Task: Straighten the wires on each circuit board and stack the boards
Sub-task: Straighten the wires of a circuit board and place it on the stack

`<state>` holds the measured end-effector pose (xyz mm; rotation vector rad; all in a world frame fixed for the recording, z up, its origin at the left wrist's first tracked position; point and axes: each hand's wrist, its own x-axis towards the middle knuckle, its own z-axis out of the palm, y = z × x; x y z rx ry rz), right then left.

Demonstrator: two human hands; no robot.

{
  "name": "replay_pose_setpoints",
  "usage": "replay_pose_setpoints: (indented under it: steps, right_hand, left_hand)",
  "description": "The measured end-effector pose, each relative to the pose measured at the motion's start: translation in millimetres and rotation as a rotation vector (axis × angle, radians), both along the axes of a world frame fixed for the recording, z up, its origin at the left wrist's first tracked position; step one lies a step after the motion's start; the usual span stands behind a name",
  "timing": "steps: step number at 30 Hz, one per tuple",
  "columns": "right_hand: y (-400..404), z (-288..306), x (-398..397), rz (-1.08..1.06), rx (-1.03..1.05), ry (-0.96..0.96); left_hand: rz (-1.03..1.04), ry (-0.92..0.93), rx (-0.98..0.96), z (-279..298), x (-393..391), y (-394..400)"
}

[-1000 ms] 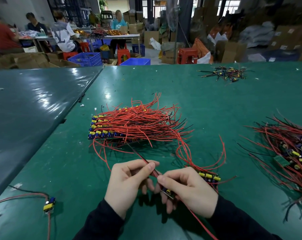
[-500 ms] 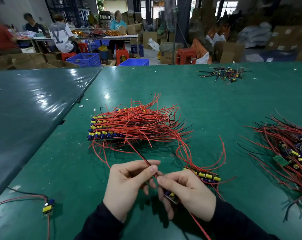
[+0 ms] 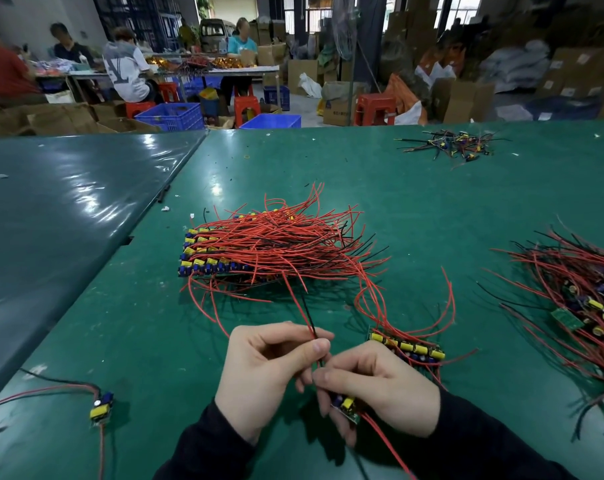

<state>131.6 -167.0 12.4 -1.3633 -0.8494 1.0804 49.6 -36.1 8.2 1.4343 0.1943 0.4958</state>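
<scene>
Head view: two hands, left [image 3: 269,372] pinching two wires [image 3: 307,315], right [image 3: 380,393] gripping one circuit board [image 3: 345,405]

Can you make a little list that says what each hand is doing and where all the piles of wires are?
left hand: pinches a red and a black wire
right hand: holds a small circuit board
big neat stack: middle of the green table, red wires fanning right
short row of boards: just beyond the right hand
messy pile: right edge
single board: near left, alone
small far heap: back right
</scene>
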Motion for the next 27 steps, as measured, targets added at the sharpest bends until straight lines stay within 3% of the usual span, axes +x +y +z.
replay_pose_setpoints:
  steps: [7,13,20,27]
  right_hand:
    - [-1,1,-2,0.01,0.04,0.022]
    - [-1,1,-4,0.04,0.004,-0.056]
    - [-3,3,-5,0.063,0.023,-0.07]
    - [-3,5,-5,0.099,0.026,-0.08]
  left_hand:
    - [0.098,-0.015,-0.156,4,1,8]
    - [0.266,-0.008,0.039,-1,1,1]
    - [0.34,-0.029,0.115,2,-1,2]
    - [0.362,-0.057,0.057,5,0,10]
